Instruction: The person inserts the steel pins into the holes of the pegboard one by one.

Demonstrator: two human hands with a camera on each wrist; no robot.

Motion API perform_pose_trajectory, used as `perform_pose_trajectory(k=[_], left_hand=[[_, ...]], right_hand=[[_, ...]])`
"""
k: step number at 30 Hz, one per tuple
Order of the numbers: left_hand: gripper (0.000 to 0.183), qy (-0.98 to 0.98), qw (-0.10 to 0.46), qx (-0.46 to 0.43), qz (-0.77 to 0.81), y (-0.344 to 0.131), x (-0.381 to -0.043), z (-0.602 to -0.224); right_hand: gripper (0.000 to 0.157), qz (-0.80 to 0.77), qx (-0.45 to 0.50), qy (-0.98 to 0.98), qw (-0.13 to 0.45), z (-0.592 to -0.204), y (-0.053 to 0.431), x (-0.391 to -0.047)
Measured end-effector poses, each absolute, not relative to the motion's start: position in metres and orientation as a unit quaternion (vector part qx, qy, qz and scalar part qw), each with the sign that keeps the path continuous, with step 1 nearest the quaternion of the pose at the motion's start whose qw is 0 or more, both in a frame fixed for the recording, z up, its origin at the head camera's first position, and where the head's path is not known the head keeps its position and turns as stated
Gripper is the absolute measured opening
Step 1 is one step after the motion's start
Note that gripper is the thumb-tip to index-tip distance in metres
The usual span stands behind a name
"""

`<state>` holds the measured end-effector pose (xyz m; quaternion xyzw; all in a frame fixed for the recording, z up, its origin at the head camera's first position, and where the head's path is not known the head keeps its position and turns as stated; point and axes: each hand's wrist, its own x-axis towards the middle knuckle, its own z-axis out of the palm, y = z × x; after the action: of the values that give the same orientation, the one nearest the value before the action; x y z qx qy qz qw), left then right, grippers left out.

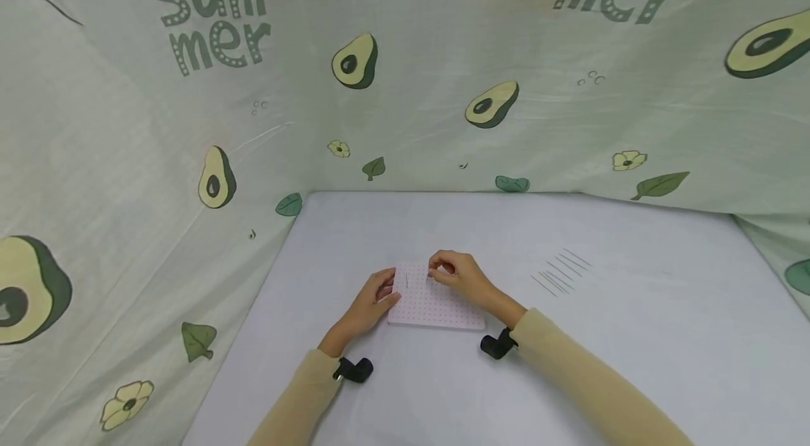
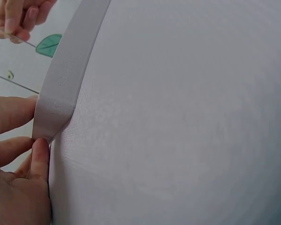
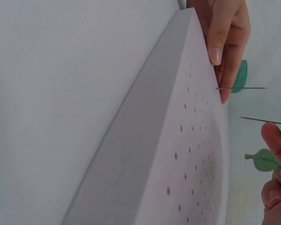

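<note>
A pale pink board (image 1: 436,307) with rows of small holes lies on the white table. My left hand (image 1: 367,304) holds its left edge, with the thumb nearer the front corner and the fingers farther back. One thin needle-like pin (image 3: 243,87) stands upright out of the board, close to the left fingers. Over the board's far part, my right hand (image 1: 460,274) pinches another thin pin (image 3: 258,120) between thumb and forefinger. In the right wrist view its free end points toward the standing pin, above the holed face.
Several thin pins (image 1: 563,271) lie in a loose row on the table (image 1: 633,361) to the right of the board. A cloth with avocado prints (image 1: 405,129) hangs behind and at the left side. Black wrist cameras (image 1: 497,345) sit at both cuffs.
</note>
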<state>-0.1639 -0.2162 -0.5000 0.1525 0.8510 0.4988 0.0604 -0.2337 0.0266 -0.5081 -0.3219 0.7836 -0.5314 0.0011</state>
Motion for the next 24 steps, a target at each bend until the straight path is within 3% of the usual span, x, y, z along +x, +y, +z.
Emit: perform_pose_trajectory(k=[24], left_hand=[[0.056,0.837,0.059,0.154,0.522,-0.219,-0.166,-0.506]], right_hand=[[0.005,-0.506,-0.318,0.802,0.001,-0.52,0.001,-0.23]])
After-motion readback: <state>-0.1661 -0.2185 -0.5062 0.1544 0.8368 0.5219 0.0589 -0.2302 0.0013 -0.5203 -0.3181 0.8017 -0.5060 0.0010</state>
